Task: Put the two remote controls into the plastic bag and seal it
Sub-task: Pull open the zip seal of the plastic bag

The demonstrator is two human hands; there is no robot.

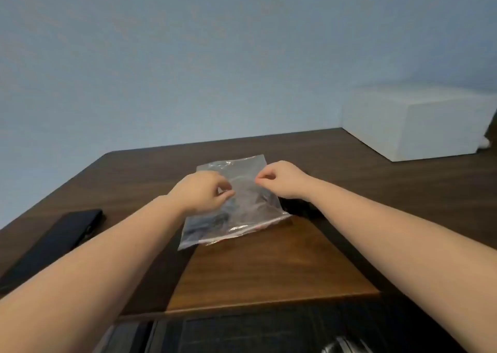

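Clear rectangular plastic zip bag (242,205) lies flat on dark brown wooden table (255,266), mid-table, zip strip with reddish line along the near edge. Dark blurry shapes show through the plastic; can't tell if they are inside the bag or under it. One dark black object (298,207), likely a remote control, pokes out beside the bag's right edge, half hidden under the right forearm, touching or just beside the bag. Flat black rectangular object (67,234) sits at the left table edge, well apart from the bag; can't tell if it's a remote.

Left hand (201,194) over the bag's left-middle, palm down, fingers curled together pinching the plastic film. Right hand (282,179) near the bag's upper right, knuckles up, thumb and forefinger closed together on the film. Both bare forearms reach in from the near corners, converging on the bag. White rectangular box (419,127) at the far right of the table, against the blue-grey wall (188,57).
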